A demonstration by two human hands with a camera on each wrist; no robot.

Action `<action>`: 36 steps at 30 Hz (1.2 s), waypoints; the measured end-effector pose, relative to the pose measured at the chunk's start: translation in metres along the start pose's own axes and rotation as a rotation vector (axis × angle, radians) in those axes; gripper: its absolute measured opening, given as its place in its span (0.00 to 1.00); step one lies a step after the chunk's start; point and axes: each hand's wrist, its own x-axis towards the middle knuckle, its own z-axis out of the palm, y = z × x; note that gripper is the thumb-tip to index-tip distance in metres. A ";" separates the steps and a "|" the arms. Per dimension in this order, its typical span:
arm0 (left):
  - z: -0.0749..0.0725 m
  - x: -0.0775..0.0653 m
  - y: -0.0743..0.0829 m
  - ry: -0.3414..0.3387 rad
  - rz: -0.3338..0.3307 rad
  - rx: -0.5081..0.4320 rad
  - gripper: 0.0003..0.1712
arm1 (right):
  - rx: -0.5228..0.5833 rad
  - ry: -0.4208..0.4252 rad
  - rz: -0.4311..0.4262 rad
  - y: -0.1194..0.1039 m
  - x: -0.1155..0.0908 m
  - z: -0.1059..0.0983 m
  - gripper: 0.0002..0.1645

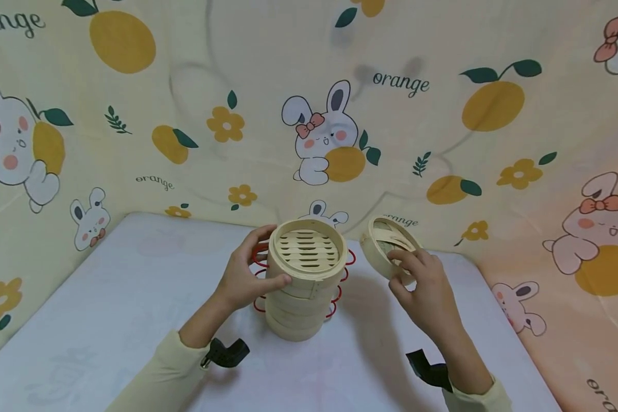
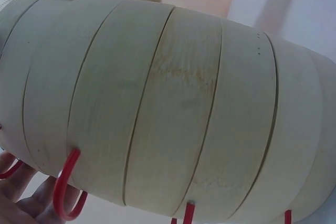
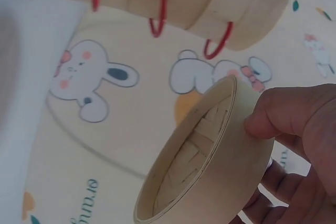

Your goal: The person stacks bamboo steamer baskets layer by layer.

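Observation:
A stack of small round bamboo steamer baskets [image 1: 300,312] stands upright on the table, with red loop handles [image 1: 338,293] down both sides. The slatted floor of the top basket [image 1: 309,250] faces up. My left hand [image 1: 244,277] grips the upper left side of the stack, thumb across the front and fingers round the back. To the right of the stack, my right hand [image 1: 426,289] holds a bamboo steamer lid [image 1: 372,252] raised and tilted, pinching its rim. The woven inside of the lid [image 3: 197,145] shows in the right wrist view.
A white tabletop [image 1: 134,297] lies under the stack. Behind it hangs a cream cloth [image 1: 268,68] printed with rabbits and oranges. Black straps [image 1: 226,353] with camera mounts sit at both wrists.

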 end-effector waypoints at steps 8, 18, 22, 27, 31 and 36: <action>0.000 0.000 -0.001 0.001 -0.006 -0.002 0.48 | 0.002 -0.011 0.010 -0.014 0.012 -0.006 0.22; 0.001 0.000 -0.001 0.000 -0.029 0.005 0.49 | 0.024 0.016 -0.009 -0.025 0.023 -0.011 0.22; 0.001 0.000 0.001 0.001 -0.039 0.005 0.49 | 0.028 -0.011 -0.011 -0.033 0.028 -0.012 0.22; 0.000 -0.001 0.003 -0.001 -0.034 -0.002 0.48 | 0.048 -0.023 -0.061 -0.040 0.035 -0.013 0.23; -0.001 -0.001 0.003 -0.006 -0.028 -0.003 0.47 | 0.067 -0.026 -0.115 -0.046 0.039 -0.012 0.23; -0.001 -0.001 0.003 -0.012 -0.019 -0.011 0.46 | 0.096 -0.052 -0.197 -0.054 0.043 -0.010 0.23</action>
